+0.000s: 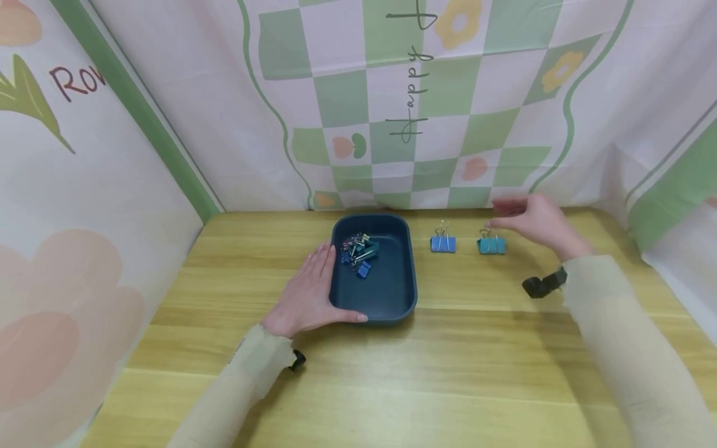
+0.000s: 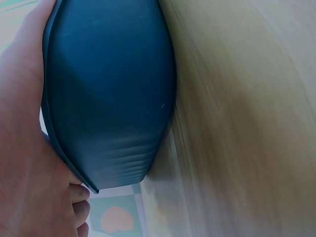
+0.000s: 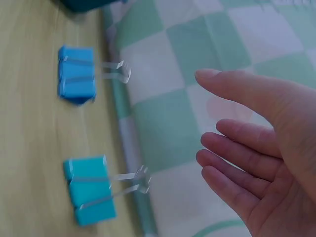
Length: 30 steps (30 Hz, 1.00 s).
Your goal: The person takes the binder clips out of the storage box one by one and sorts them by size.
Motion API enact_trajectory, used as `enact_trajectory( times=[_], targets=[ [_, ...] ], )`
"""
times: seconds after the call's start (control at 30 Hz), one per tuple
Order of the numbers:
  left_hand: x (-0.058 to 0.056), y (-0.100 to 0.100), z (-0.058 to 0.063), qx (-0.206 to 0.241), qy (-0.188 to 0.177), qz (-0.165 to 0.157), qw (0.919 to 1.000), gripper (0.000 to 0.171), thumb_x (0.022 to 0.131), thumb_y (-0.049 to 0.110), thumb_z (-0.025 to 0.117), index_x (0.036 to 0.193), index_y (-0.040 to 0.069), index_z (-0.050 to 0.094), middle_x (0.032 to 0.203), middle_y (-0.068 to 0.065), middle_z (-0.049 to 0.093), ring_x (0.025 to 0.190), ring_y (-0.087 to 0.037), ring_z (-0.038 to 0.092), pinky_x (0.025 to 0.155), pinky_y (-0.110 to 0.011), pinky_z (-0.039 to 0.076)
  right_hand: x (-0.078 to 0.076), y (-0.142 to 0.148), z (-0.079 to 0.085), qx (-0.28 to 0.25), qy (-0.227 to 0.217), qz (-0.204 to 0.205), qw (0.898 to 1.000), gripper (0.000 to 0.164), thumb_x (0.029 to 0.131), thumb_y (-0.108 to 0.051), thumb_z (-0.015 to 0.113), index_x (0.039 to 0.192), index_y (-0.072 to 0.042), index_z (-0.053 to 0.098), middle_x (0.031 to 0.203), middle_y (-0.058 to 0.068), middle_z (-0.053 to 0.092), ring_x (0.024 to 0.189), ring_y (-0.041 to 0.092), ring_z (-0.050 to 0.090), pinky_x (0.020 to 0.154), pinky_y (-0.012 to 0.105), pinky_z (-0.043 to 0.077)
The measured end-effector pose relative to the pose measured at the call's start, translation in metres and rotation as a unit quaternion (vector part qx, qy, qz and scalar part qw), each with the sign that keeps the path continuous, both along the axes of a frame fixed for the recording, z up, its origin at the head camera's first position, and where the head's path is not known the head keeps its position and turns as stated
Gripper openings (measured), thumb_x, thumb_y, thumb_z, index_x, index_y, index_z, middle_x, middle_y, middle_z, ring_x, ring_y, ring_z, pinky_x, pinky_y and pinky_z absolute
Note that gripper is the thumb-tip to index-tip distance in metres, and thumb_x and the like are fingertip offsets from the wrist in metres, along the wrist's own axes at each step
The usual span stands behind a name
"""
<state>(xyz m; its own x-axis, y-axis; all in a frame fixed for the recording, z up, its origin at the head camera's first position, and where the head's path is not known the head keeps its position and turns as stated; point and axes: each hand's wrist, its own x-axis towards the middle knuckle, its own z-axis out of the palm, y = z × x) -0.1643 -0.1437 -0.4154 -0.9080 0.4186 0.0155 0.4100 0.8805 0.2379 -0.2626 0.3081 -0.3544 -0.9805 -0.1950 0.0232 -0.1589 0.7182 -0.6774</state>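
Observation:
My left hand [image 1: 308, 289] rests against the left side and near corner of a dark blue tray [image 1: 386, 305], fingers along its rim and thumb across the near edge. Inside the tray lies a small heap of binder clips [image 1: 361, 249] in several colours. To the right of the tray stand a blue binder clip [image 1: 443, 244] and a teal binder clip [image 1: 491, 246], their wire handles up. Above the teal clip hovers my right hand [image 1: 534, 221], fingers relaxed. In the right wrist view nothing lies between its thumb and fingers, and the teal clip [image 3: 91, 190] is apart from it.
The wooden table [image 1: 448, 379] ends at the back against a hanging cloth [image 1: 392, 143] with green checks. Another printed cloth [image 1: 84, 218] hangs along the left side. Black straps with small devices [image 1: 540, 286] sit at both wrists.

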Motion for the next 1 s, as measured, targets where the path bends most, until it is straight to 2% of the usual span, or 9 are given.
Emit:
enact_trajectory(
  times=[0.23, 0.57, 0.77, 1.0],
  targets=[
    [0.0, -0.001, -0.001, -0.001, -0.002, 0.001, 1.0, 0.147, 0.063, 0.102, 0.046, 0.162, 0.001, 0.005, 0.169, -0.014, 0.0, 0.155, -0.024, -0.001, 0.123, -0.035, 0.004, 0.009, -0.032, 0.021, 0.0, 0.016, 0.025, 1.0, 0.074, 0.086, -0.046, 0.082, 0.141, -0.003, 0.059, 0.139, 0.02, 0.06, 0.119, 0.038, 0.061, 0.103, 0.054, 0.046],
    [-0.001, -0.001, -0.002, -0.004, -0.003, 0.003, 1.0, 0.147, 0.063, 0.102, 0.046, 0.163, 0.002, 0.003, 0.169, -0.013, -0.001, 0.155, -0.023, -0.002, 0.122, -0.034, 0.003, 0.015, -0.079, 0.037, 0.018, 0.037, 0.079, 0.996, 0.071, 0.084, -0.044, 0.084, 0.142, -0.01, 0.061, 0.14, 0.014, 0.06, 0.124, 0.037, 0.059, 0.102, 0.054, 0.047],
    [-0.001, -0.001, -0.002, -0.006, -0.002, 0.004, 1.0, 0.148, 0.062, 0.102, 0.045, 0.163, 0.003, 0.001, 0.169, -0.014, -0.001, 0.155, -0.024, -0.002, 0.123, -0.036, 0.004, 0.014, -0.109, 0.035, 0.01, 0.067, 0.127, 0.99, 0.064, 0.084, -0.03, 0.087, 0.139, -0.008, 0.064, 0.136, 0.011, 0.064, 0.124, 0.032, 0.06, 0.102, 0.05, 0.048],
    [-0.002, 0.0, -0.001, -0.008, -0.006, 0.006, 0.9999, 0.148, 0.061, 0.104, 0.043, 0.163, 0.004, 0.001, 0.169, -0.013, -0.001, 0.154, -0.022, -0.003, 0.122, -0.035, 0.004, 0.017, -0.145, 0.023, 0.009, 0.077, 0.169, 0.983, 0.063, 0.081, -0.026, 0.089, 0.136, -0.006, 0.066, 0.134, 0.013, 0.065, 0.126, 0.032, 0.059, 0.104, 0.05, 0.048]
  ],
)
